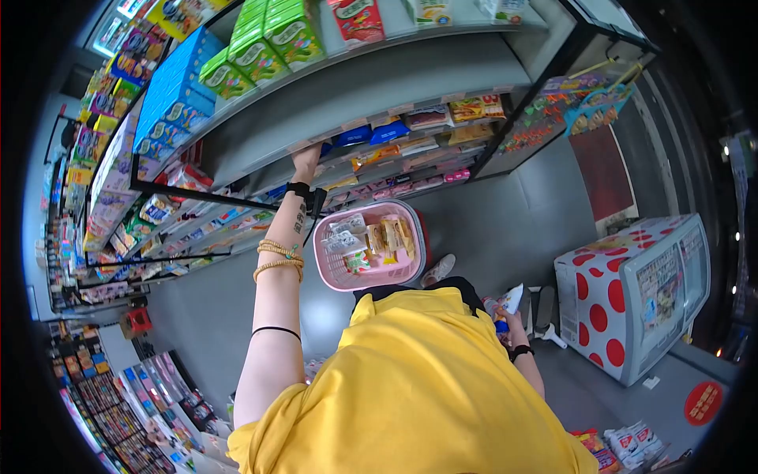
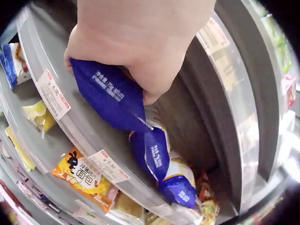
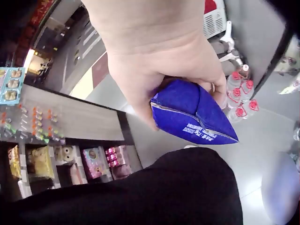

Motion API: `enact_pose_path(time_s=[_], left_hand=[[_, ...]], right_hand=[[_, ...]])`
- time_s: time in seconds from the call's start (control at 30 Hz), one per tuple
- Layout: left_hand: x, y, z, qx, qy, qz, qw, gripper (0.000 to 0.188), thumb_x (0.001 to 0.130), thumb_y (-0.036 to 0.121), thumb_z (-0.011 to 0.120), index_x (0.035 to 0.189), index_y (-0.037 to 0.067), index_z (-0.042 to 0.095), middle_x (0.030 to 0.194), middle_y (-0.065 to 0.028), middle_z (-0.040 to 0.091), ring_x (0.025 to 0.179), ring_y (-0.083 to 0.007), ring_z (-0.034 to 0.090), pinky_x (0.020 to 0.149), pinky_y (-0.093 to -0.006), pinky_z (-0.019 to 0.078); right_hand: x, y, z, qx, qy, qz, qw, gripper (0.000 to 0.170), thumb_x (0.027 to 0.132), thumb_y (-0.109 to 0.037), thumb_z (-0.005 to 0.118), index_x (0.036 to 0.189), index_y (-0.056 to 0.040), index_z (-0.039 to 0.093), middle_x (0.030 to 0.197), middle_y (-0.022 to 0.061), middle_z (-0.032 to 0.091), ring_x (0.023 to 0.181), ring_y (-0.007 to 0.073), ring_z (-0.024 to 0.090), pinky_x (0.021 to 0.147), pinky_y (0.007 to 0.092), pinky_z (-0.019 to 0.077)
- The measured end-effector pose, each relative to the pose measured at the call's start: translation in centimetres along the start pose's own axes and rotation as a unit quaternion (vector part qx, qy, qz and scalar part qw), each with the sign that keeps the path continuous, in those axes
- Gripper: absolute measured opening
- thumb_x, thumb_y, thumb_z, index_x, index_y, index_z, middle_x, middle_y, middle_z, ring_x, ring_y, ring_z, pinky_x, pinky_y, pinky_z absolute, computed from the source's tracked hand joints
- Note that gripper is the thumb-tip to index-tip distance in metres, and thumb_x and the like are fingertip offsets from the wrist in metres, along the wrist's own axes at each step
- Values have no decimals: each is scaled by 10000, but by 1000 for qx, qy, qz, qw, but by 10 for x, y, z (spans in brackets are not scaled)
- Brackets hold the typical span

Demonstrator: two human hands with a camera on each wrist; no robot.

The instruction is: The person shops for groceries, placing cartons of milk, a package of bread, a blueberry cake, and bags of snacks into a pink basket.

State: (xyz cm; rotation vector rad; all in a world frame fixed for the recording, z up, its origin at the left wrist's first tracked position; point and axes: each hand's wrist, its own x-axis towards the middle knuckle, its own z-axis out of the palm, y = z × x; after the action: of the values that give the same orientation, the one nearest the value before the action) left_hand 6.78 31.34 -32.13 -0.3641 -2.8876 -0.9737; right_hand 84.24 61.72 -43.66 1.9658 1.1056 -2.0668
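In the left wrist view the left hand (image 2: pixel 133 42) grips a dark blue package (image 2: pixel 108 93) at the shelf, its fingers curled round the top. More blue packages (image 2: pixel 151 152) lie in a row beside it. The head view has the left hand (image 1: pixel 306 160) reaching into a shelf, partly hidden by the shelf above. The right hand (image 3: pixel 164 70) holds another blue package (image 3: pixel 192 112) in the right wrist view; in the head view this hand (image 1: pixel 515 325) is low at the person's side.
A pink basket (image 1: pixel 322 272) with several packaged foods stands on the floor by the person's feet. A red-dotted white freezer (image 1: pixel 592 304) is at the right. Boxes (image 1: pixel 284 31) line the upper shelf. Several capped bottles (image 3: pixel 241 96) stand on the floor.
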Motion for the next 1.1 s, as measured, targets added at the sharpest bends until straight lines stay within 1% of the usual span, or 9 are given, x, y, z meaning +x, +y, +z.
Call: enact_pose_path(time_s=[0.17,0.2,0.37,0.47,0.57,0.67,0.73,0.97,1.1], left_hand=[[-58,7,-38,-312,3,-190,931,572,828,417,752,1168,-35,666,1066,-138,722,943,-235,673,830,-352,520],[-78,22,-48,-334,33,-213,918,535,816,348,764,1102,-90,652,981,-110,700,847,-144,624,754,-309,504],[-188,39,-88,-437,-79,-238,864,516,866,271,724,1224,-76,592,1094,-130,693,935,-174,655,834,-306,521],[-254,45,-93,-578,-148,-240,766,555,884,218,721,1311,-72,518,1157,-124,672,999,-187,667,902,-313,531],[-301,69,-112,-603,-203,-253,729,624,863,170,760,1353,-82,467,1222,-128,646,1080,-190,650,954,-319,522],[-329,65,-103,-536,-222,-245,777,749,806,159,831,1403,-72,442,1256,-133,637,1121,-198,642,979,-329,515],[-338,60,-105,-458,-262,-222,820,822,777,208,869,1424,-66,441,1263,-140,640,1126,-196,637,986,-333,509],[-363,36,-102,-416,-284,-344,792,993,712,279,926,1411,-68,311,1298,-153,573,1177,-230,605,1000,-336,502],[-393,13,-67,-579,-284,-392,656,1022,693,169,928,1382,-43,203,1251,-202,576,1134,-253,637,932,-360,568]], right_hand=[[41,-96,50,-173,-61,-131,974,786,755,-171,821,1398,-52,384,1240,162,599,1075,293,644,886,422,551],[6,-134,81,-152,-97,-141,974,774,742,-119,822,1374,-19,384,1216,173,603,1110,284,627,945,414,531],[-61,-220,200,-173,-297,-207,916,774,797,-47,788,1445,-35,363,1265,129,603,1134,241,633,974,381,528],[-108,-237,280,-176,-426,-153,874,781,817,-59,793,1468,-17,364,1315,125,594,1178,230,621,1012,386,515],[-127,-217,353,-157,-500,-112,844,825,836,-78,797,1499,-9,311,1341,128,573,1217,236,597,1031,384,507],[-135,-185,404,-162,-457,-126,865,947,821,-72,810,1533,-44,187,1437,152,456,1280,274,540,1055,390,490],[-135,-160,416,-155,-441,-129,875,825,865,-18,730,1513,-59,221,1438,154,450,1297,276,527,1034,391,508],[-121,-108,413,-129,-431,65,891,533,942,-65,600,1433,-30,395,1286,153,610,1145,268,648,976,420,553],[-85,-68,402,-129,-410,175,886,426,973,-136,568,1371,-10,481,1231,140,649,1104,258,668,956,408,564]])
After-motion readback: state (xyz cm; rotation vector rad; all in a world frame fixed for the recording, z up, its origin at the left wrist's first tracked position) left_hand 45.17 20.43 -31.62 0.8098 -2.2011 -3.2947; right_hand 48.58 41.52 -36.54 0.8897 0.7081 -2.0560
